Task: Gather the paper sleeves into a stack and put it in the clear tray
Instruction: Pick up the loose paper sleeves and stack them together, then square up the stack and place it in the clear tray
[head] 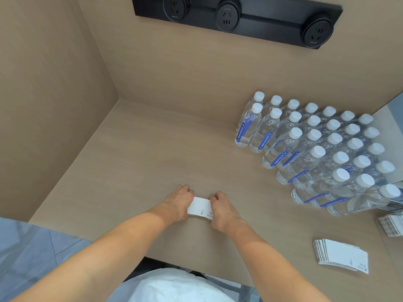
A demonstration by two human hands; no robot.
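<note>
A small stack of white paper sleeves point(200, 207) lies flat on the tan tabletop point(135, 153) near its front edge, its top face blank but for tiny dark print along the near edge. Both short ends are covered — the left hand point(181, 201) presses against one, the right hand point(220, 207) against the other. A second, thicker stack of sleeves point(342, 256) lies well apart to the right, slightly fanned so the dark-lined edges show along its left side, with small printed marks at its near right corner. At the far right edge, more sleeves point(392, 224) sit beside the clear tray point(392, 207), which is only partly visible.
</note>
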